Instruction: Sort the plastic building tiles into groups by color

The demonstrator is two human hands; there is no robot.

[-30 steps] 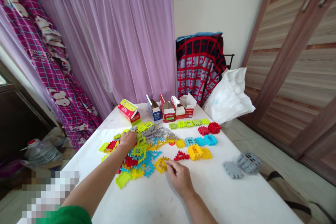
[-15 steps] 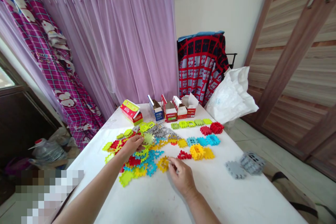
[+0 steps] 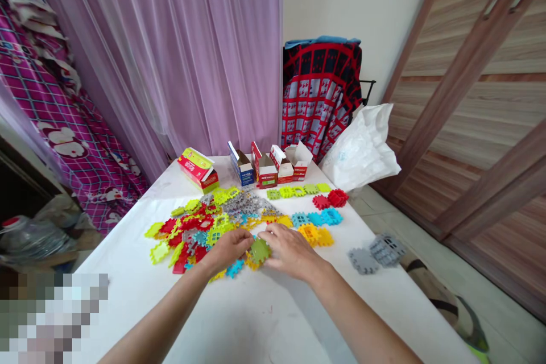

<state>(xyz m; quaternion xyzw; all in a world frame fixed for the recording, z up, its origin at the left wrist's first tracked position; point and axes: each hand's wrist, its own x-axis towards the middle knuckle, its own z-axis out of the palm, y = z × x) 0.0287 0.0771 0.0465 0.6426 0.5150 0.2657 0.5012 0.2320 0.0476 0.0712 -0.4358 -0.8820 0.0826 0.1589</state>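
Note:
A green notched plastic building tile [image 3: 260, 251] is between my two hands, above the front edge of the loose pile. My left hand [image 3: 232, 247] pinches its left edge between thumb and fingers. My right hand [image 3: 290, 249] is closed round its right edge, with the fingertips partly hidden. Just below the green tile, a yellow tile [image 3: 251, 263] shows in part. The mixed pile of red, blue, yellow, green and grey tiles [image 3: 200, 223] spreads to the left and behind my hands.
Sorted tiles stand on the right: a green row [image 3: 297, 191], red tiles [image 3: 338, 198], blue tiles [image 3: 315, 218], yellow tiles [image 3: 309, 234] and a grey stack [image 3: 387, 250]. Several open cardboard boxes [image 3: 267, 175] line the white table's [image 3: 273, 318] back. A white bag [image 3: 358, 148] stands beyond the right edge.
My left hand has come right and towards me from the pile, carrying the green tile. My right hand has left the yellow tile and met the green one. The view has shifted slightly.

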